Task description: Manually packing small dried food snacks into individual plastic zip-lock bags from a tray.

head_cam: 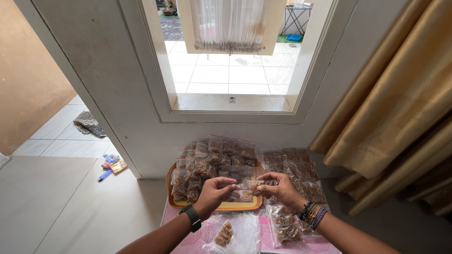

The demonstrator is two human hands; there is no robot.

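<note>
My left hand (214, 193) and my right hand (281, 189) both pinch a small clear plastic bag of brown snack pieces (245, 183), held just above an orange tray (235, 206). The left wrist wears a black watch, the right wrist several coloured bracelets. Several filled clear bags (209, 162) lie stacked on the tray's far and left side. More filled bags (296, 171) lie to the right of the tray. Below my hands, a filled bag (225, 234) and another (286, 229) rest on a pink cloth (188, 242).
A white wall with a low window (230, 61) stands right behind the tray. Golden curtains (395, 108) hang at the right. On the tiled floor at the left lie a blue pen and small packets (112, 167); a grey mat (88, 123) lies beyond.
</note>
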